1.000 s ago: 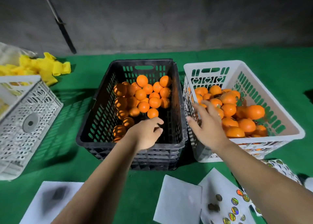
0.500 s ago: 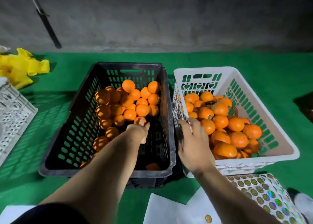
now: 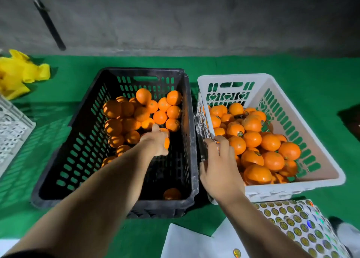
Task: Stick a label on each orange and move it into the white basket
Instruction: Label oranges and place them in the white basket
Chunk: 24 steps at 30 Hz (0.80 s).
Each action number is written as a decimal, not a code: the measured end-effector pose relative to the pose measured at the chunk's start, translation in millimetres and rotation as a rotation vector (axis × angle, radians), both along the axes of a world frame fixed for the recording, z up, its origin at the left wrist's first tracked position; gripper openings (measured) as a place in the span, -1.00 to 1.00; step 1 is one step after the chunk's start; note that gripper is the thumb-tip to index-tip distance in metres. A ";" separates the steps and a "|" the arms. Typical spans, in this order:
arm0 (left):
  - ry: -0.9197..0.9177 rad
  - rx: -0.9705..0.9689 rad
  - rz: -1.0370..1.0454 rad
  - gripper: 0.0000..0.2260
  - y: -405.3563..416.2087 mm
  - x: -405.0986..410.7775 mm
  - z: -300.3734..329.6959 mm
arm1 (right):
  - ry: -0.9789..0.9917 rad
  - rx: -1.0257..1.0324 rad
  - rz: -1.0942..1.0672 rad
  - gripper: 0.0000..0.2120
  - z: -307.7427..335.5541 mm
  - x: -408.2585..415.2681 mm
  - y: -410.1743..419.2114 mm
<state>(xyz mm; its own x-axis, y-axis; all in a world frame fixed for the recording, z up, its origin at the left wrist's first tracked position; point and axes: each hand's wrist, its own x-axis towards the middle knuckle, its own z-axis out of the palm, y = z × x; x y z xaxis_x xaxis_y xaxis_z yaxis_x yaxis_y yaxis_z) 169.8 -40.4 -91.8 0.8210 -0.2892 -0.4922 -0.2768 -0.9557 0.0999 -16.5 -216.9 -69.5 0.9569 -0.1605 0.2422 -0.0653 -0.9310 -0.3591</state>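
A black crate (image 3: pixel 144 70) holds a heap of unlabelled oranges (image 3: pixel 140 113) at its far end and one loose orange (image 3: pixel 171 193) near its front right corner. My left hand (image 3: pixel 155 142) reaches into the crate and grips an orange (image 3: pixel 167 143) at the heap's near edge. To its right, the white basket (image 3: pixel 233 77) holds labelled oranges (image 3: pixel 270 142). My right hand (image 3: pixel 218 168) holds the basket's left rim, thumb outside and fingers inside. A sheet of round labels (image 3: pixel 298 222) lies in front of the basket.
White backing papers (image 3: pixel 187 242) lie on the green mat at the front, one with a single sticker (image 3: pixel 236 253). A white lattice crate (image 3: pixel 11 129) stands at the left edge, with yellow material (image 3: pixel 17 74) behind it. A dark rod (image 3: pixel 48 23) leans on the grey wall.
My left hand went deeper into the black crate and closed on an orange. My right hand drew back from the oranges to the white basket's left rim. The camera leaned forward.
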 end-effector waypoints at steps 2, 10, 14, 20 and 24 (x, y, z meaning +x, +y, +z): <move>-0.089 -0.224 0.058 -0.42 -2.4 -5.2 27.6 | -0.006 0.012 -0.001 -0.45 2.5 -1.1 0.8; -0.522 -1.558 0.226 -0.48 12.0 -198.7 89.9 | -0.108 0.220 0.122 -0.60 17.8 -22.1 -0.6; -0.214 -1.455 0.143 -0.44 16.2 -297.9 38.6 | -0.342 0.495 -0.053 -0.65 2.0 -71.4 -9.8; 0.370 -1.190 -0.038 -0.48 2.6 -346.4 -66.8 | 0.003 0.247 -0.282 -0.72 -107.3 -203.6 -30.4; 0.503 -0.930 -0.092 -0.55 -14.1 -339.0 -108.8 | 0.518 0.049 -0.135 -0.56 -149.6 -223.2 -44.6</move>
